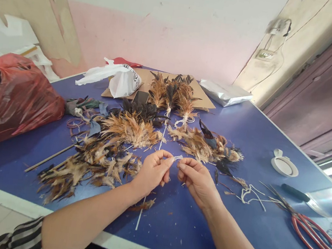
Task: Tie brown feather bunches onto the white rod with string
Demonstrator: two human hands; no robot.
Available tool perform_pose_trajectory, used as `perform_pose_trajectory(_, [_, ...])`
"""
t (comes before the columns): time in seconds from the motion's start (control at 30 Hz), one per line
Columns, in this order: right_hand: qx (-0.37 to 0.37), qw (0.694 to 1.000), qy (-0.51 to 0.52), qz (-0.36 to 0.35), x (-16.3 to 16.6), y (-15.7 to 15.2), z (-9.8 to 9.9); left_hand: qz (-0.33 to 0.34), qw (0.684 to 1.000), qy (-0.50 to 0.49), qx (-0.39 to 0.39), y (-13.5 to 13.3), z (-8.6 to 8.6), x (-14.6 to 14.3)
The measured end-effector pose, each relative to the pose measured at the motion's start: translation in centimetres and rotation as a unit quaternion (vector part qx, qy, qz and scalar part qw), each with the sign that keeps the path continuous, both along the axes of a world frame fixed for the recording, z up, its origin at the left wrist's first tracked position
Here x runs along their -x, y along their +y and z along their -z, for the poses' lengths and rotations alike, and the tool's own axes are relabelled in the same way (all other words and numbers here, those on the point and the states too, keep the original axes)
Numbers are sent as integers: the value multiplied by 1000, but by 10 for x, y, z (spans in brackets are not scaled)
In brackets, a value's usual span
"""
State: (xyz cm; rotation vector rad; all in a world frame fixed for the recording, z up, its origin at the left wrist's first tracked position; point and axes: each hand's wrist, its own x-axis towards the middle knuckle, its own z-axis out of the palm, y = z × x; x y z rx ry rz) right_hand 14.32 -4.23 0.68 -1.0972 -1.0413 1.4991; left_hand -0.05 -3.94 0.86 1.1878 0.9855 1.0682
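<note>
Above the middle of the blue table (pixel 175 230), my left hand (pixel 155 168) pinches a small bunch of thin white strands (pixel 178 157) between thumb and forefinger. They look like string or bare quills; the frame does not settle which. My right hand (pixel 198 181) is close beside it, thumb and fingers pressed together near the strands' free ends. Whatever is between those fingertips is hidden. Beyond my hands lie a pile of brown feathers (pixel 130 129) and a second feather pile (pixel 196 143). Loose mottled feathers (pixel 98 160) spread to the left of my left hand.
Tied feather bundles (pixel 170 94) rest on cardboard (pixel 204 99) at the back. Left stands a red plastic bag (pixel 29 100); a white bag (pixel 125 81) is behind. Right are red-handled scissors (pixel 313 236), a dark-handled knife (pixel 296 192), white cord (pixel 249 193) and a tape roll (pixel 284 165).
</note>
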Motion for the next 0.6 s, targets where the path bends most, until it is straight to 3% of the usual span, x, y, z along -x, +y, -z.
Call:
perform_pose_trajectory(0.27, [-3, 1000, -13, -10, 2, -1, -3, 26, 999, 25, -31, -4, 4, -3])
perform_pose_trajectory(0.5, [1, 1000, -16, -20, -3, 1, -2, -7, 998, -20, 51, 3, 1, 0])
perform_pose_trajectory(0.6, [1, 999, -29, -18, -3, 1, -3, -3, 999, -13, 47, 2, 0, 0])
